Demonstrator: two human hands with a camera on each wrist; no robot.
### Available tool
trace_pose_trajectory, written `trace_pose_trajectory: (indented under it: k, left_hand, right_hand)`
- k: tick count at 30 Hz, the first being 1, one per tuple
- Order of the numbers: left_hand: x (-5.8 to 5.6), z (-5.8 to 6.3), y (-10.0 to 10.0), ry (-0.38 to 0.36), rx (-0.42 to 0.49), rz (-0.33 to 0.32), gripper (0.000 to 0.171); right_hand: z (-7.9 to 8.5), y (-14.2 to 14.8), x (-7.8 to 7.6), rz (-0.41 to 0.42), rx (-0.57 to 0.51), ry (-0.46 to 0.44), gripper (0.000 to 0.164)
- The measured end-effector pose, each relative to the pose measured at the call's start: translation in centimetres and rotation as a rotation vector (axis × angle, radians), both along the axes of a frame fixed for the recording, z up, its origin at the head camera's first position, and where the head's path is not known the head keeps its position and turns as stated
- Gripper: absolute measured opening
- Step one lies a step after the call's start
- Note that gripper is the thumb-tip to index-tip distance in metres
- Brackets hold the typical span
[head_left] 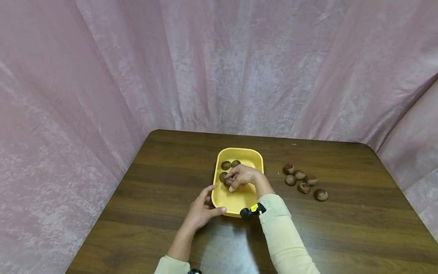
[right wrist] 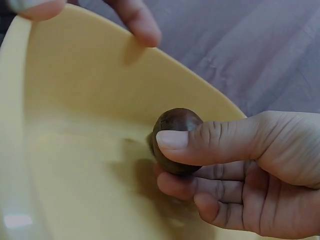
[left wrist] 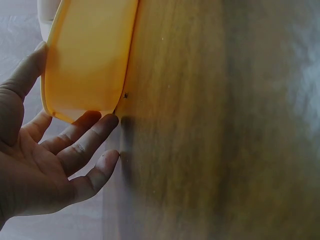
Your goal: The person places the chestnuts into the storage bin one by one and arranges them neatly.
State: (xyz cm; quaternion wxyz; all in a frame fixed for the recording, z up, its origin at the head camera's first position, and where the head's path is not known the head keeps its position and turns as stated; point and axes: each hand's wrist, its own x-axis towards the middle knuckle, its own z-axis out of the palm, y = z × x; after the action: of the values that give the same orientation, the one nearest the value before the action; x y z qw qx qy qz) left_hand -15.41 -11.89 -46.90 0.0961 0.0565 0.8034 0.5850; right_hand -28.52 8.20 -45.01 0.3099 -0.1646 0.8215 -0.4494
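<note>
Left hand (head_left: 200,212): fingers spread wide | right hand (head_left: 243,176): pinching (thumb opposite fingers)

A brown chestnut (right wrist: 177,119) — pinched inside a yellow tray (head_left: 236,199).

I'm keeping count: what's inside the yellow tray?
In the tray, three loose chestnuts show, plus one chestnut pinched in the right hand. Whatever lies beneath that hand is covered.
</note>
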Motion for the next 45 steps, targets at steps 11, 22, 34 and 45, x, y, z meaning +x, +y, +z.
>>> trace_pose_trajectory:
  k: [11,22,34,45]
  left_hand:
    - [-0.1,-0.1,-0.1,-0.01,0.026,0.007,0.079]
    - [0.5,-0.5,0.3,-0.012,0.022,-0.002,0.079]
    - [0.3,-0.2,0.4,0.005,0.011,-0.005,0.078]
    - [0.3,-0.2,0.2,-0.007,0.008,0.0,0.079]
  right_hand:
    - [0.4,-0.8,0.2,0.017,0.043,-0.068,0.043]
    - [4.5,2.5,4.2,0.005,0.174,0.29,0.043]
    - [5.5,5.7,7.2,-0.053,0.125,0.455,0.043]
    - [4.1,8.3,8.8,-0.127,-0.018,0.514,0.037]
